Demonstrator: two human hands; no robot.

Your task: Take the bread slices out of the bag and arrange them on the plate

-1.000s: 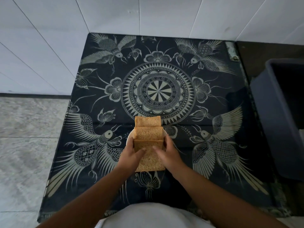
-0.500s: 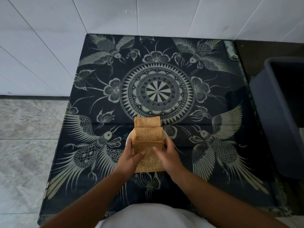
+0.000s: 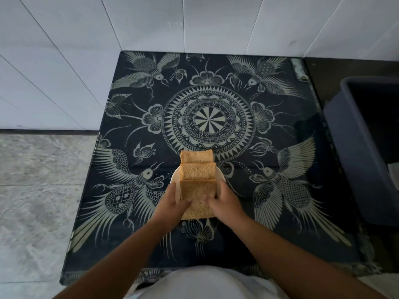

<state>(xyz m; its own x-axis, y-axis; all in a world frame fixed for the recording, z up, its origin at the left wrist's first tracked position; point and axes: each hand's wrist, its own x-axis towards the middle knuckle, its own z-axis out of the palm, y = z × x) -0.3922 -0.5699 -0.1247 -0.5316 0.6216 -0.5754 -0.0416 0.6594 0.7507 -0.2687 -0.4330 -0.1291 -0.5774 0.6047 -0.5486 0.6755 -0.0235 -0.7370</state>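
Three brown bread slices lie in an overlapping row on a small white plate (image 3: 175,176): a far slice (image 3: 196,156), a middle slice (image 3: 198,171) and a near slice (image 3: 197,192) that hangs over the plate's front edge. My left hand (image 3: 172,205) holds the near slice's left side, thumb resting on top. My right hand (image 3: 225,202) grips its right side, thumb also on top. No bread bag is in view.
The plate sits on a dark tabletop (image 3: 280,212) printed with pale birds and a central mandala. A dark blue bin (image 3: 364,147) stands right of the table. White tiled wall runs behind; grey floor (image 3: 38,190) lies to the left.
Both hands stay on the near slice; the thumbs have slid a little closer together on top. The slices and plate have barely moved.
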